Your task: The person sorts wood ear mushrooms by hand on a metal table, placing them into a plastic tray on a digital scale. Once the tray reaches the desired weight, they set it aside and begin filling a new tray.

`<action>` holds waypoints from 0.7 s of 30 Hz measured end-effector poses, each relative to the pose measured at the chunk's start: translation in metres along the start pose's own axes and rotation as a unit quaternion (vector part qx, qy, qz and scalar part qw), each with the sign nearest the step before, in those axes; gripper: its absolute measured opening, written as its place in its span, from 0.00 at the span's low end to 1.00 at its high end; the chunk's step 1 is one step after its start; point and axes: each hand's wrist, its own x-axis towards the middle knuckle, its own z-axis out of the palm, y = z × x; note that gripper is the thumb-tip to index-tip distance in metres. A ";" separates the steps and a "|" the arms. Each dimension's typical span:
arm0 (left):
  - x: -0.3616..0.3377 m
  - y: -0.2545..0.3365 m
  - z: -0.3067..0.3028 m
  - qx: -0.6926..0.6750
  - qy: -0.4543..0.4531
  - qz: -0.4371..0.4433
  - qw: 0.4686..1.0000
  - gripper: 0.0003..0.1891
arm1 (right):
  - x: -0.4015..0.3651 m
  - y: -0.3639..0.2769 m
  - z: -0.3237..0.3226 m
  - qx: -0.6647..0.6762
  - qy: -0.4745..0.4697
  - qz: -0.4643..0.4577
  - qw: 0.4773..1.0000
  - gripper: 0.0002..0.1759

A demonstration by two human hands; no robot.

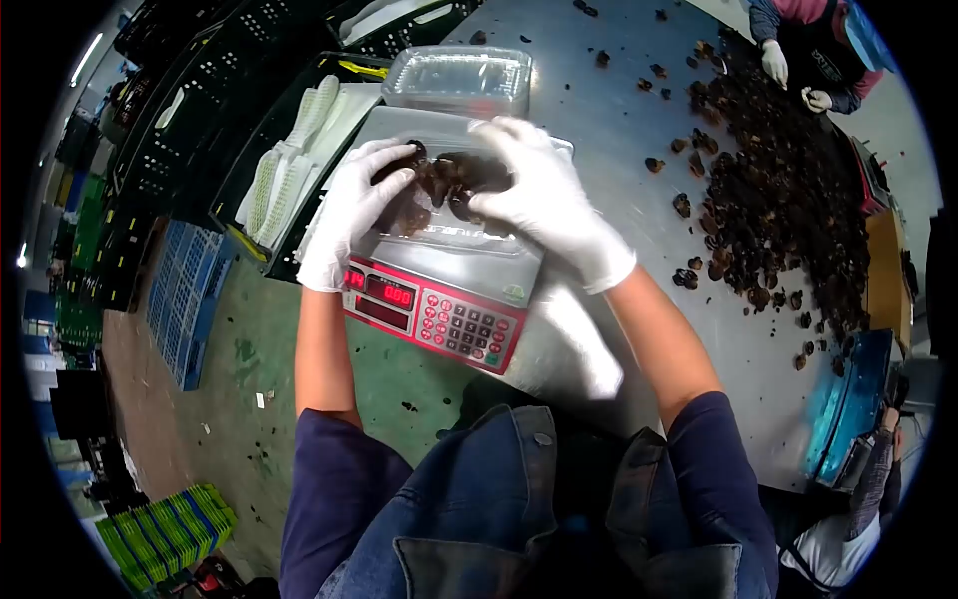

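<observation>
A clear plastic tray (pixel 449 237) rests on the steel pan of a red digital scale (pixel 429 311). Dark brown wood ear mushrooms (pixel 439 182) lie in it, between my two hands, both in white gloves. At the tray's left side, my left hand (pixel 349 210) has its thumb and fingers curled round a dark piece at the edge of the heap. My right hand (pixel 544 195) is over the right side, fingers and thumb spread apart, the thumb tip touching the mushrooms. The scale's red display reads 0.00.
Stacked clear trays (pixel 459 72) stand behind the scale. A black crate (pixel 261 225) at left holds white netted pieces (pixel 289 165). A large mushroom heap (pixel 778 200) covers the metal table's right part. Across it, a co-worker's gloved hands (pixel 793 80) show; another person (pixel 848 539) is at lower right.
</observation>
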 end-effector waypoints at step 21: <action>-0.001 0.216 0.331 -0.111 -0.061 0.158 0.979 0.26 | -0.438 0.121 -0.104 -0.433 0.231 0.420 0.764 0.36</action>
